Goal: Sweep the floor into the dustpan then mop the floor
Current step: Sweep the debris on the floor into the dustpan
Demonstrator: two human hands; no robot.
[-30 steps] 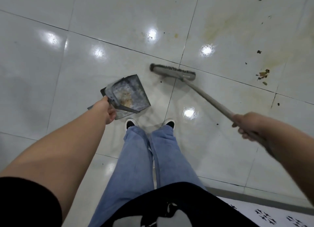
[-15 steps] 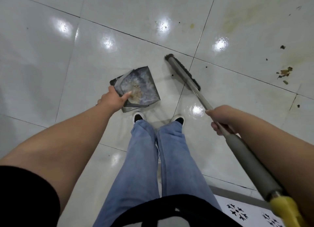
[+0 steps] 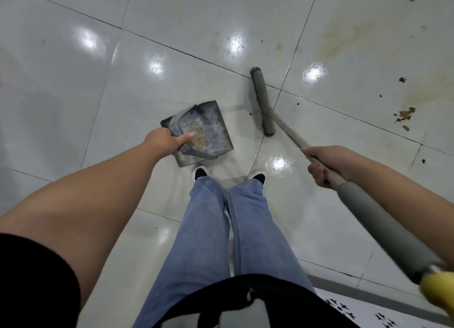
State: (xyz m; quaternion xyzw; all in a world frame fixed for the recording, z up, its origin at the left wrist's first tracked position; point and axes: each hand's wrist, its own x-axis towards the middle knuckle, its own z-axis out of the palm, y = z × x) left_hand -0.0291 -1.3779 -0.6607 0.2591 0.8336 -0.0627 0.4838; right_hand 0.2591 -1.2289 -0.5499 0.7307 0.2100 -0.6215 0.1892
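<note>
Glossy floor tiles [image 3: 73,87] are showing scraps [image 3: 404,114] rightward, so the right hand [image 3: 324,165], gripping the broom [image 3: 262,101], should be dragging them toward the dustpan [image 3: 213,126] that the left hand [image 3: 163,141] is clasping, lip kept flat.

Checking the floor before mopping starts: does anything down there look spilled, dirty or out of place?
Yes. A clump of leafy debris and dark specks lie unswept on the tiles right of the broom, amid yellowish stains. The dustpan in the left hand already holds brownish dirt.
</note>
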